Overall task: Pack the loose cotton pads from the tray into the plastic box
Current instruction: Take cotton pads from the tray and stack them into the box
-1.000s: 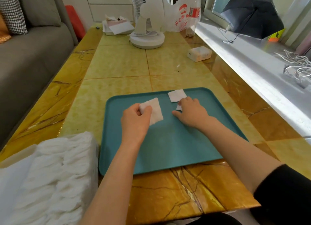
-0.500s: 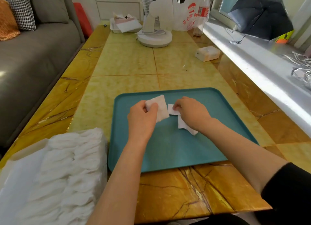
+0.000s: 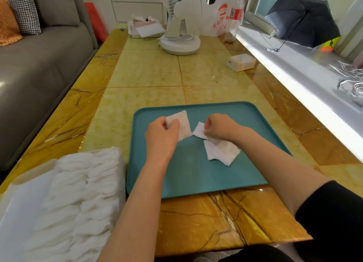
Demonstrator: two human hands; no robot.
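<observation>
**Step:** gathering the last pads, prob. near the end of the task.

- **Box** (image 3: pixel 17 206), far left on table (image 3: pixel 147 75): pale plastic, filled w/ rows of soft white packed pads (image 3: pixel 78 193) standing on edge.
- **Tray** (image 3: pixel 196 179): smooth teal, rounded corners.
- **L hand** (image 3: pixel 161 138): curled, thumb & fingers pinching a square, fluffy pad (image 3: pixel 184 124) over the tray.
- **R hand** (image 3: pixel 220 127): curled, pinching a second pad (image 3: pixel 199 131) by its edge.
- **Loose pad** (image 3: pixel 222 151): crumpled, lies on the tray under the R wrist.

**Next, prob.:** collect the loose pad, then carry all three left to the box.

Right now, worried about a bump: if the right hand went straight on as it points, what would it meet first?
Likely the cotton pad gripped by the left hand; the right hand points leftward at it, though heights unclear.
</observation>
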